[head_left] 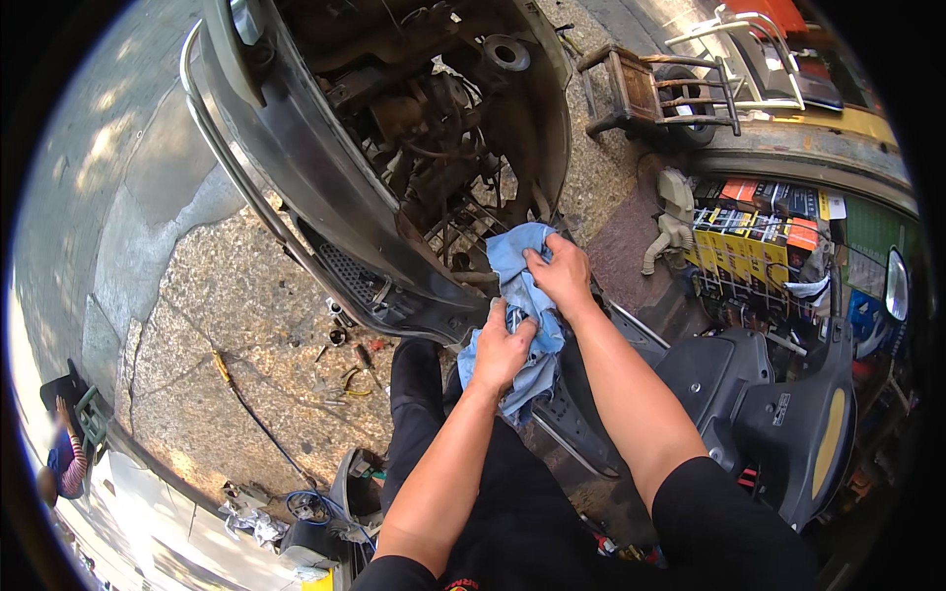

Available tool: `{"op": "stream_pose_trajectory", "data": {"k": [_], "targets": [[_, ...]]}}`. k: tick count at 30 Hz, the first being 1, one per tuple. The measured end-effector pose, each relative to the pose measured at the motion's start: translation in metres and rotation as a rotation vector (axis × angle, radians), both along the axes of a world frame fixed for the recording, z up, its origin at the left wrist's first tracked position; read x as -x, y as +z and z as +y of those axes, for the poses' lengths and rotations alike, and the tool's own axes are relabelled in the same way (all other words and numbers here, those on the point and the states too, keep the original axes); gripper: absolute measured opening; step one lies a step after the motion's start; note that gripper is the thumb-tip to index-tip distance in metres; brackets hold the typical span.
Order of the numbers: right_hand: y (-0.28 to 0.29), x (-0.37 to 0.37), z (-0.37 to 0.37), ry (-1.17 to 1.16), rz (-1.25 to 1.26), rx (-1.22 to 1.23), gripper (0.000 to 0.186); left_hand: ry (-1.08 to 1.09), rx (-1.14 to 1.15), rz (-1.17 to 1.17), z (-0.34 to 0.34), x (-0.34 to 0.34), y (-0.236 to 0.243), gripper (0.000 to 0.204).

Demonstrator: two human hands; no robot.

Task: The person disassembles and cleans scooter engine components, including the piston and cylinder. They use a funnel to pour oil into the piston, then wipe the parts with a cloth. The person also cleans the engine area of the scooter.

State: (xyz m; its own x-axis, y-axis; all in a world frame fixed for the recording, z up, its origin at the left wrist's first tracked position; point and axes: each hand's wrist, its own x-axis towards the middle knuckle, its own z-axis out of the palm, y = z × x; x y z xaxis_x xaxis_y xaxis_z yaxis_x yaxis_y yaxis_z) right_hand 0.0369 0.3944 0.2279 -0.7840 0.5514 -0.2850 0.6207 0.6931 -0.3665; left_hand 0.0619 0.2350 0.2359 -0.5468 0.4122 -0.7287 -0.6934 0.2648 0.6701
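Note:
A crumpled light blue rag (512,258) is bunched between my two hands, above the dark scooter's footboard. My left hand (503,349) grips its lower part, with a small shiny bit showing in the folds beside the fingers; I cannot make out what that is. Higher up, my right hand (562,274) pinches the rag's upper right edge. Just beyond the hands lies the scooter body (370,187), its rear opened up with the dirty engine (434,128) and wiring exposed.
Pliers (353,382) and other small tools lie on the stained ground at left, near a hose (261,422). A wooden stool (631,87) stands at the far right, with stacked boxes (754,246) nearer. A seated person (71,458) is at far left.

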Motion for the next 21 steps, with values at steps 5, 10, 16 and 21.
{"op": "stream_pose_trajectory", "data": {"k": [5, 10, 16, 21], "targets": [[-0.073, 0.079, 0.002, 0.147, -0.059, -0.029, 0.027, 0.166, 0.015, -0.021, 0.018, 0.046, -0.035, 0.066], [-0.146, 0.115, -0.011, 0.247, -0.354, 0.057, 0.029, 0.113, 0.132, -0.076, 0.029, 0.064, -0.038, 0.072], [-0.193, 0.111, -0.025, 0.316, -0.516, 0.06, 0.027, 0.101, 0.174, -0.075, 0.031, 0.069, -0.048, 0.063], [-0.203, 0.112, -0.028, 0.366, -0.472, 0.042, 0.028, 0.073, 0.187, -0.088, 0.03, 0.065, -0.051, 0.064]]}}
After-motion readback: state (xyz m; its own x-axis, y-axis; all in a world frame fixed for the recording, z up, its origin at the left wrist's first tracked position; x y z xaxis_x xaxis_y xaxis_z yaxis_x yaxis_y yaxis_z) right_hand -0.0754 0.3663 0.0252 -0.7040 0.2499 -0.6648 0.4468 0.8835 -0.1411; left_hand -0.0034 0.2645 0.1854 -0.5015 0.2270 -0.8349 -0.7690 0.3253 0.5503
